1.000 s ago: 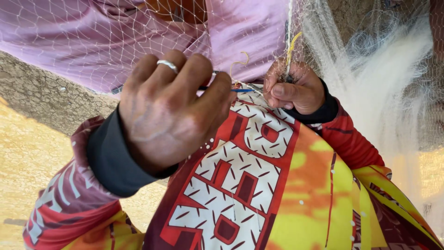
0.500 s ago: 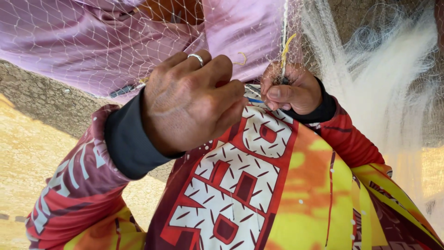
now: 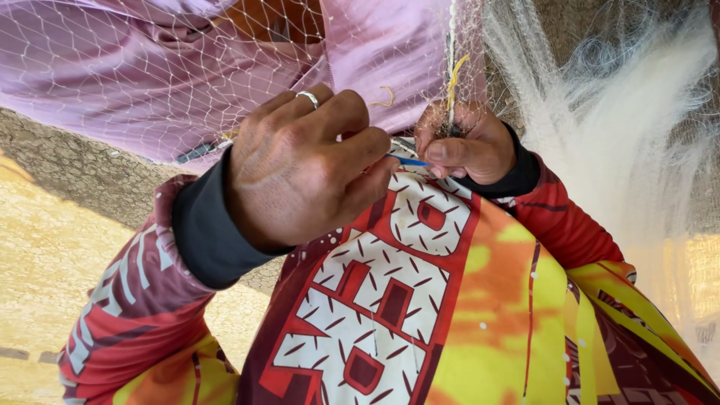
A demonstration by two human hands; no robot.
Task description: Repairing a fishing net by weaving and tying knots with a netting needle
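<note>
Left hand: our left hand (image 3: 300,169), a ring (image 3: 307,97) on one finger, pinches the blue needle (image 3: 410,160).
Right hand: our right hand (image 3: 465,142) is closed on the net (image 3: 187,82), gripping its bunched edge beside a yellow cord (image 3: 454,79).
Needle: its tip lies between both hands, touching the right thumb.
Net: it hangs over a purple shirt (image 3: 112,67); loose white mesh (image 3: 622,112) trails at the right.

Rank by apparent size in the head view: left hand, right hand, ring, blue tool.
1. left hand, though it is nearer the camera
2. right hand
3. blue tool and ring: both tiny, tool mostly hidden, so unranked
</note>
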